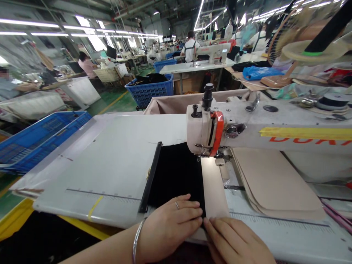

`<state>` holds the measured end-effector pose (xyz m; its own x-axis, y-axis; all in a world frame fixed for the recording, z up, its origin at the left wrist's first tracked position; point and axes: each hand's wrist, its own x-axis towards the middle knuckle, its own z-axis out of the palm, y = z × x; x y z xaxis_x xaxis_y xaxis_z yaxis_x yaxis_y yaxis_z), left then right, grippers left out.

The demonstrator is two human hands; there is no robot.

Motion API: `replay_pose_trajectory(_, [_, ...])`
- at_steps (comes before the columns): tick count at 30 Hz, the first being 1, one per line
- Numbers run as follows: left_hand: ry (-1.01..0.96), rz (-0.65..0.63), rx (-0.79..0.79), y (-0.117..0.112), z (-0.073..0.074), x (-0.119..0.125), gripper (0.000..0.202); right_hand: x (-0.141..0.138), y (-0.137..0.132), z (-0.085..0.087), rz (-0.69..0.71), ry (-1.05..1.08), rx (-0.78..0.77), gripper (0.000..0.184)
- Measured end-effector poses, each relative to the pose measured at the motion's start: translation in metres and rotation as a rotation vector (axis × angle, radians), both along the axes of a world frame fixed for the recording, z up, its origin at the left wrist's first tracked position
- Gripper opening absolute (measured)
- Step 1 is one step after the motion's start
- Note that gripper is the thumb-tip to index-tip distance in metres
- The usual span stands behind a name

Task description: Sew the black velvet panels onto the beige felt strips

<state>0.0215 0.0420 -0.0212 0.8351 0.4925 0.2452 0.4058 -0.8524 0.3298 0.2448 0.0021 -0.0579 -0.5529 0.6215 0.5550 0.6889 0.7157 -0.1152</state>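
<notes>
A black fabric panel [176, 176] lies on the sewing table, with a dark zipper strip [150, 178] along its left edge. Its right edge meets a beige strip [214, 187] under the head of the sewing machine [205, 128]. My left hand [173, 222], wearing a ring and a bangle, rests flat on the near part of the black panel, fingers stretched towards the seam. Close beside its fingertips, my right hand [233, 238] has its fingers together at the near end of the seam, gripping the layered edge. The right thumb is mostly hidden.
Stacked beige panels [277, 183] lie right of the needle. A ruler scale [110, 194] runs along the table's front. A yellow crate [16, 220] with black material stands at near left. Blue crates [41, 135] stand beyond the table; people work farther back.
</notes>
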Motion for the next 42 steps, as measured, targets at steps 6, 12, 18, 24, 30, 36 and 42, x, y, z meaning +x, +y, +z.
replay_pose_trajectory(6, [-0.006, -0.018, 0.043, 0.021, -0.003, 0.002, 0.025, -0.002, 0.014, 0.009, -0.025, 0.054, -0.059, 0.026])
replay_pose_trajectory(12, [0.02, -0.017, 0.112, 0.041, -0.005, 0.004, 0.025, 0.0, 0.026, 0.009, -0.053, 0.064, -0.12, 0.025])
replay_pose_trajectory(18, [0.09, -0.002, 0.121, 0.063, -0.005, 0.006, 0.025, -0.002, 0.037, 0.007, -0.088, 0.038, -0.149, 0.029])
replay_pose_trajectory(24, [0.115, -0.007, 0.128, 0.087, -0.013, 0.006, 0.028, -0.003, 0.054, 0.009, -0.149, -0.017, -0.205, 0.031])
replay_pose_trajectory(30, [0.137, 0.014, 0.146, 0.11, -0.013, 0.01, 0.026, -0.004, 0.076, 0.012, -0.184, -0.081, -0.238, 0.038])
replay_pose_trajectory(36, [0.107, 0.062, 0.158, 0.133, -0.016, 0.013, 0.021, -0.006, 0.092, 0.013, -0.198, -0.117, -0.253, 0.046])
replay_pose_trajectory(42, [0.041, 0.141, 0.157, 0.147, -0.02, 0.015, 0.021, -0.01, 0.103, 0.008, -0.222, -0.112, -0.265, 0.051])
